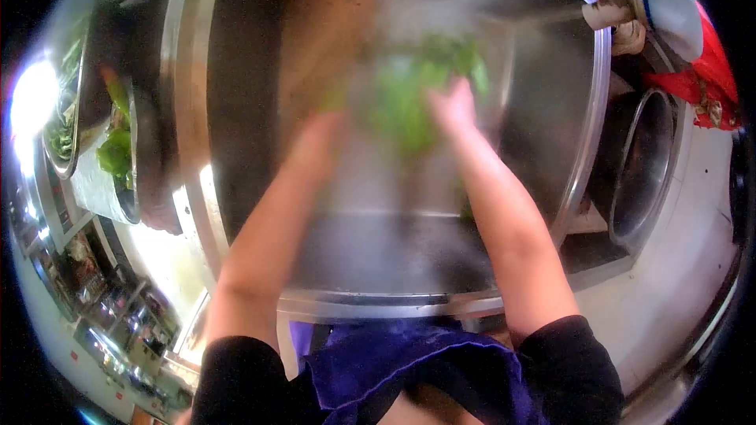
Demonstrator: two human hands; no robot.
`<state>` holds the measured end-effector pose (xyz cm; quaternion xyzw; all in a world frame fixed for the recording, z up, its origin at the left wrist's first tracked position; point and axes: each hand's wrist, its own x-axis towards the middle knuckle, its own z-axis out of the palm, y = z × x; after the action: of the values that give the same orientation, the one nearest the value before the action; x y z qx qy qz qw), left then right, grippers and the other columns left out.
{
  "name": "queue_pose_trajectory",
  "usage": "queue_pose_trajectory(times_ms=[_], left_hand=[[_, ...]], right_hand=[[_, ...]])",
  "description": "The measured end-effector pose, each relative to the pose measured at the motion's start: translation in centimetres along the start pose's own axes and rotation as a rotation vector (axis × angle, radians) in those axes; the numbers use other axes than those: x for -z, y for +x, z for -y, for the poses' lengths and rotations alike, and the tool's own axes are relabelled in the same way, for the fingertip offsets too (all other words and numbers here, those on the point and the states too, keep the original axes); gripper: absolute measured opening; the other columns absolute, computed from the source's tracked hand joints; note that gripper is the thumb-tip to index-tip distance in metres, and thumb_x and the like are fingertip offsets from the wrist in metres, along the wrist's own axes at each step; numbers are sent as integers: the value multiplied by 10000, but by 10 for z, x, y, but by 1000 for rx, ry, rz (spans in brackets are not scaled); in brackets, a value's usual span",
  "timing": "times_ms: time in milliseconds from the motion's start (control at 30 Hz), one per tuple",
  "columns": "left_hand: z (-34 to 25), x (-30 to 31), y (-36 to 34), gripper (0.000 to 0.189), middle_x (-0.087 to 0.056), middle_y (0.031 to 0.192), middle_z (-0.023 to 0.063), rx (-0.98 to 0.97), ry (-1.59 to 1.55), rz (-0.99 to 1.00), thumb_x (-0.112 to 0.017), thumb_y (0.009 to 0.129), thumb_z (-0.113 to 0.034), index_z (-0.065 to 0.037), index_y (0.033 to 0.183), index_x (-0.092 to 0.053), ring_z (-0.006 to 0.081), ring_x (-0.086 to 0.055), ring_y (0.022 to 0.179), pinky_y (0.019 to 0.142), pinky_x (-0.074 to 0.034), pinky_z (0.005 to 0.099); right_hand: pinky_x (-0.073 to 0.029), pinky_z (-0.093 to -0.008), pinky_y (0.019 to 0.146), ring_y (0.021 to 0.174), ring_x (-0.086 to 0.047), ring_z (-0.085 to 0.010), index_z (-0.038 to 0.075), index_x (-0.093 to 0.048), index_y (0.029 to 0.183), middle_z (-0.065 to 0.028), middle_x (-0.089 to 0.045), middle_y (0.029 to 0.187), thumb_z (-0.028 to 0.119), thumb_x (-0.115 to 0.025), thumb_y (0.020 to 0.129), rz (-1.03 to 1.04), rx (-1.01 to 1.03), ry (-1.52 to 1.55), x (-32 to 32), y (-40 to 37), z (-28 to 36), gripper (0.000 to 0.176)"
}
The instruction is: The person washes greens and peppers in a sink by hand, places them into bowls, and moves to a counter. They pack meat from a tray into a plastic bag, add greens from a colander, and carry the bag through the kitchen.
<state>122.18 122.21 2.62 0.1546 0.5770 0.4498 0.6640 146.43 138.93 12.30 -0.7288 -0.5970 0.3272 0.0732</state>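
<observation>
Kitchen wash station: one deep steel sink [378, 304], smooth and dull-shining, with a rolled rim and square walls.

Item, in hand: one bunch of greens [402, 98], leafy, soft and ruffled, bright green, held over the far half of the sink, between my two hands. Motion blur hides the leaf shape.

Item: my left hand [323, 130], at the left side of the bunch. Too blurred to tell whether its fingers are closed on the leaves or spread.

Item: my right hand [453, 106], against the right side of the bunch. I cannot tell its grip either.

Item, beyond the sink's left rim: a steel bowl [63, 138] and a pale tub [106, 193], both holding more leaves [116, 153].

Item, beyond the right rim: one round steel pot [642, 165]; past it, a red cloth [709, 71].

Progress, as I judge it: this bunch is mid-handling in the sink, and the leaves at the left look to be a separate batch, done or waiting, I cannot say which.
</observation>
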Motion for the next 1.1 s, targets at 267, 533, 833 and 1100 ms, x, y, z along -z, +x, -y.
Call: queue_pose_trajectory(times_ms=[267, 533, 833, 1100], left_hand=[[-141, -137, 24, 393, -577, 1162, 110, 205, -903, 421, -438, 920, -318, -50, 1200, -505, 264, -557, 1006, 826, -453, 443], [-170, -196, 72, 354, -598, 1128, 108, 36, -861, 546, -486, 916, -306, -54, 1161, -526, 262, -560, 1047, 879, -449, 435], [-189, -191, 67, 373, -637, 986, 119, 140, -1041, 429, -563, 859, -302, -26, 1111, -548, 246, -616, 897, 795, -514, 386], [-202, -215, 63, 364, -635, 1040, 135, 103, -1160, 522, -517, 869, -303, -21, 1096, -558, 277, -598, 954, 865, -471, 436]], right_hand=[[-456, -278, 681, 811, -550, -138, 5, -511, 1143, -66, -601, 992, 129, -567, 853, 256, 114, 897, 69, 8, 99, 320], [-459, -278, 725, 813, -577, -149, -20, -604, 1025, -72, -631, 903, 16, -556, 789, 171, 182, 1043, 90, 46, 101, 243], [-481, -319, 828, 930, -596, -187, -17, -578, 1104, -90, -622, 1032, 58, -499, 853, 109, 160, 1108, 115, 1, 107, 274], [-466, -289, 855, 1024, -560, -163, -37, -548, 1165, -92, -597, 1116, 98, -482, 940, -147, 424, 922, 118, -34, 98, 271]])
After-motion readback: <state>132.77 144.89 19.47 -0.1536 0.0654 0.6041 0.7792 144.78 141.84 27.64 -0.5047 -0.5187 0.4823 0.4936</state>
